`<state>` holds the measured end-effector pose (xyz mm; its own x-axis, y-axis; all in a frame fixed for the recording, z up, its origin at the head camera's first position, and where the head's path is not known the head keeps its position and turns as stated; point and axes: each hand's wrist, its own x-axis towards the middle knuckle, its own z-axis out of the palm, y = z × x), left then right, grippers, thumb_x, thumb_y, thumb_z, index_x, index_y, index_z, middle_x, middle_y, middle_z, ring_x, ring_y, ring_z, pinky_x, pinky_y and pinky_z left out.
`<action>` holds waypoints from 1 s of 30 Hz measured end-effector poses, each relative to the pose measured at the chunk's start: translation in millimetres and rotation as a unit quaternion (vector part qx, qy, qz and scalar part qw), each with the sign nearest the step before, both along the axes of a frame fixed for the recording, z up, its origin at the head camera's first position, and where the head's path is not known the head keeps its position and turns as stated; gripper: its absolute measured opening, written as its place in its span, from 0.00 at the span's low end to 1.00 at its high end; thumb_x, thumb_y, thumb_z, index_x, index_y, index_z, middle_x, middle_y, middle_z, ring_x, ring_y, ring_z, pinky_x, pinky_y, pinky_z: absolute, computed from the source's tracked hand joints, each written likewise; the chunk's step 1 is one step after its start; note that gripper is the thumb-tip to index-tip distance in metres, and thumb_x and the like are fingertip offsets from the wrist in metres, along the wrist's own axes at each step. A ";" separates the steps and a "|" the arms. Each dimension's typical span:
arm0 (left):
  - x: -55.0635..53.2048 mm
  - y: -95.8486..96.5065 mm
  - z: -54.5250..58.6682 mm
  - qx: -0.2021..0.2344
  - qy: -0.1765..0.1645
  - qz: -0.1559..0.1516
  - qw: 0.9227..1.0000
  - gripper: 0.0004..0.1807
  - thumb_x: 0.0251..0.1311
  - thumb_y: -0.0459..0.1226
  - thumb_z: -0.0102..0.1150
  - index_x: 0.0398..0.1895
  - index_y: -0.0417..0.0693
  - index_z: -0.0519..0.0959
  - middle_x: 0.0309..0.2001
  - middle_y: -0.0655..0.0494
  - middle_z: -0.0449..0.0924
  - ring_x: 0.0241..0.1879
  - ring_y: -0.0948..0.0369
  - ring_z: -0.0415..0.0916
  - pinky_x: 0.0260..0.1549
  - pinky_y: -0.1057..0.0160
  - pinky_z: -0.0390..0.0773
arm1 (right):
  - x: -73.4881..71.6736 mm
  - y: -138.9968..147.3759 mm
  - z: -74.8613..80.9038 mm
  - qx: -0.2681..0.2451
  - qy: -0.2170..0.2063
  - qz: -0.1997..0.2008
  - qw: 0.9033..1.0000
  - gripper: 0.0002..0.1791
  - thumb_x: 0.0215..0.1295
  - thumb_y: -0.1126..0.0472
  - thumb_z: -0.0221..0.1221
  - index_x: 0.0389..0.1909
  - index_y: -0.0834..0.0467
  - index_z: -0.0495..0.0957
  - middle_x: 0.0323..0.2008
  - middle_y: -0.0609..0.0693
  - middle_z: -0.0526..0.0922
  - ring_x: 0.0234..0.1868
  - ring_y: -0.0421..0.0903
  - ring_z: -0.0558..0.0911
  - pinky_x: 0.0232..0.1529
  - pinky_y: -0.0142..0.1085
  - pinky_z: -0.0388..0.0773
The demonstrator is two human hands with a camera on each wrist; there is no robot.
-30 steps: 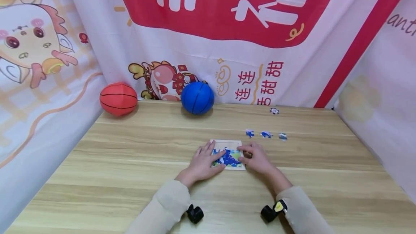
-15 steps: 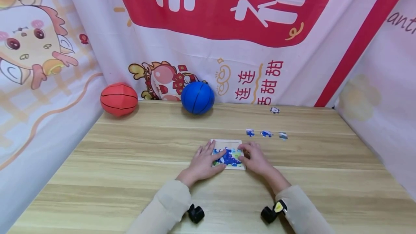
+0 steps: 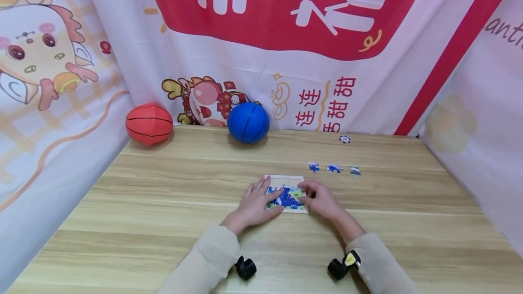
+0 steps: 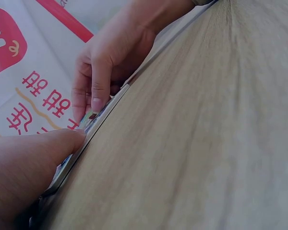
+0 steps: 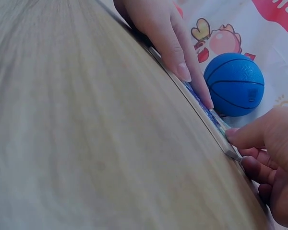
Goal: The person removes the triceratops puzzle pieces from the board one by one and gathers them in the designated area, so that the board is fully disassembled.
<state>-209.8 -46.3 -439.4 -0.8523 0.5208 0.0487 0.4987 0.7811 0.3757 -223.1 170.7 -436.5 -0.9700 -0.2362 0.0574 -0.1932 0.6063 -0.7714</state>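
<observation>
Two hands work at one jigsaw tray [image 3: 284, 181] that lies flat between them on the wood-grained surface [image 3: 135, 208]. The single left hand [image 3: 256, 204] is spread with fairly straight fingers across the tray's left side; the right hand [image 3: 323, 199] has bent fingers, its thumb and index finger a narrow gap apart at the right border, though I cannot tell whether they pinch a piece. Blue and green puzzle picture fills the tray's near part, its far strip bare. Three loose jigsaw pieces [image 3: 334, 168] lie apart in one row beyond the tray, to the right, with one small black-and-white disc [image 3: 345, 139] farther back. Two balls, one red ball [image 3: 149, 124] and one blue ball [image 3: 249, 123], sit by the printed cloth [image 3: 367, 94]
</observation>
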 end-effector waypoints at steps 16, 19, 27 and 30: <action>-0.5 1.7 0.5 0.002 0.007 -0.003 1.000 0.31 0.56 0.58 0.41 0.62 0.59 0.60 0.65 0.42 0.39 0.63 0.49 0.34 0.57 0.47 0.37 | -1.5 74.5 11.7 -0.067 0.018 -0.021 0.997 0.20 0.48 0.70 0.59 0.46 0.65 0.73 0.34 0.57 0.74 0.32 0.49 0.71 0.32 0.37 0.70; -0.8 1.1 0.5 0.005 0.009 -0.004 1.000 0.30 0.56 0.58 0.41 0.62 0.59 0.60 0.65 0.42 0.39 0.63 0.49 0.35 0.57 0.48 0.37 | -1.2 96.1 14.7 -0.031 0.054 -0.027 0.998 0.20 0.49 0.70 0.59 0.47 0.66 0.73 0.35 0.58 0.75 0.32 0.49 0.72 0.32 0.37 0.71; 0.7 -1.1 -0.1 -0.001 0.004 0.001 1.000 0.31 0.56 0.59 0.39 0.62 0.62 0.58 0.65 0.43 0.38 0.63 0.50 0.33 0.57 0.49 0.35 | -3.4 143.8 13.3 0.010 0.055 -0.059 0.997 0.20 0.52 0.66 0.59 0.47 0.68 0.72 0.36 0.62 0.75 0.35 0.48 0.73 0.34 0.36 0.69; -0.3 -0.5 -0.7 0.001 0.005 0.001 1.000 0.30 0.56 0.59 0.39 0.62 0.62 0.58 0.65 0.44 0.38 0.63 0.51 0.33 0.57 0.49 0.35 | -4.1 156.9 12.0 0.003 0.061 -0.071 0.996 0.20 0.51 0.68 0.59 0.46 0.71 0.71 0.35 0.63 0.76 0.32 0.42 0.73 0.32 0.31 0.70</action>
<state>-210.1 -46.8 -440.2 -0.8528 0.5189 0.0590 0.5010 0.7810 0.3729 -227.3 327.6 -424.5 -0.9796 -0.0987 0.1752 -0.1974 0.6383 -0.7441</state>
